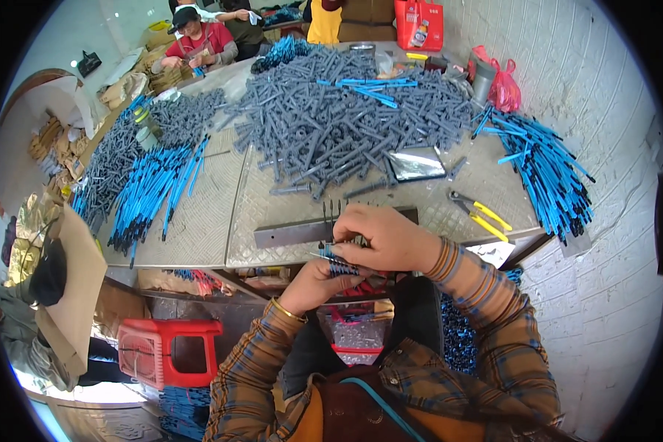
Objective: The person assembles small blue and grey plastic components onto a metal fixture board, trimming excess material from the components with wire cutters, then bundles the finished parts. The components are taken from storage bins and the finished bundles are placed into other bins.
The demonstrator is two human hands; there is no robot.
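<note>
At the table's front edge, my left hand point(315, 284) is closed round a small bunch of thin dark and blue rods point(340, 267), with thin light tips jutting out to the left. Just above it, my right hand point(379, 234) is bent over the bunch with its fingers pinched. Whatever lies between those fingers is hidden. Behind both hands lies a grey metal bar point(291, 234), with several thin dark pins standing along it. My right hand covers part of the bar.
Grey plastic plugs point(331, 110) are heaped across the table. Blue rods with black ends point(151, 188) lie left, and more blue rods point(549, 173) right. Yellow-handled pliers point(482, 214) and a flat shiny package point(416, 164) lie nearby. A red stool point(171, 350) stands left; a co-worker point(199, 44) sits far left.
</note>
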